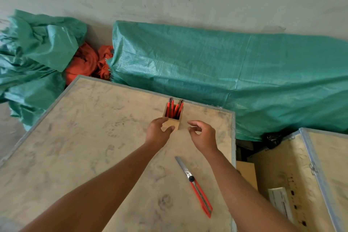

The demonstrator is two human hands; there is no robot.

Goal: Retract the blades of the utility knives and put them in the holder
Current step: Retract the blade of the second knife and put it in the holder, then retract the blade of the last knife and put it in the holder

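Observation:
A small square wooden holder (176, 123) stands near the far right of the crate top, with several red utility knives (174, 109) upright inside it. My left hand (157, 131) grips the holder's near left corner between thumb and fingers. My right hand (203, 134) hovers just right of the holder, fingers curled and apart, holding nothing. One more red utility knife (195, 184) lies flat on the crate top nearer to me, its long steel blade extended and pointing away.
The work surface is a scuffed plywood crate lid (75, 147) with metal edging. An open wooden crate (293, 175) stands to the right. Green tarpaulin-covered bundles (226, 73) and orange cloth (84, 62) lie behind against the wall.

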